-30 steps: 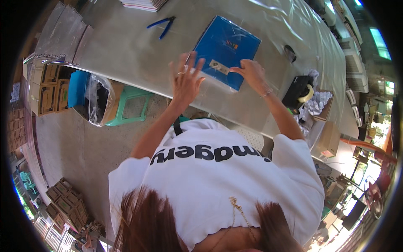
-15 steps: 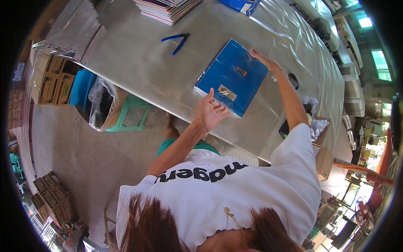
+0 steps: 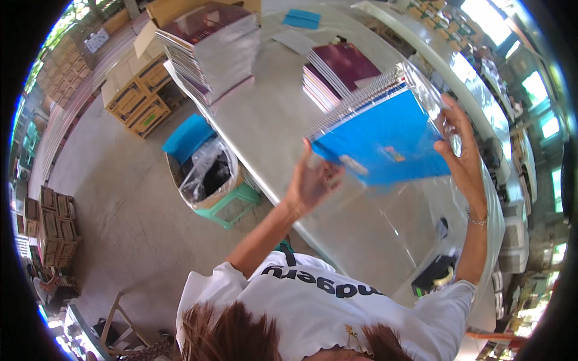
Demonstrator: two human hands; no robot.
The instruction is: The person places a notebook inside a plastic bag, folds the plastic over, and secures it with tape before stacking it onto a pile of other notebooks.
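Observation:
Between my two hands a blue spiral-bound notebook [image 3: 385,141] is raised and tilted over the table, blurred by motion. Clear plastic shines around its cover, and the wire coil runs along its far edge. My left hand [image 3: 313,180] grips the left corner, its thumb up at the edge and its fingers partly behind the notebook. At the opposite end, my right hand [image 3: 462,147] pinches the notebook's side and the loose clear plastic there. Just beyond the notebook lies a pile of notebooks with a maroon cover on top [image 3: 346,63].
A tall stack of maroon notebooks [image 3: 211,54] stands at the table's far left. Blue sheets [image 3: 302,18] lie at the back. Left of the table, a plastic-lined box [image 3: 208,171] rests by a green stool [image 3: 229,204]. A black box [image 3: 435,274] sits near my right forearm.
The notebook has been lifted off the table and tilted, its coil edge now facing away. Both hands moved with it. My view has swung, bringing the maroon stacks into sight; the blue pliers no longer show.

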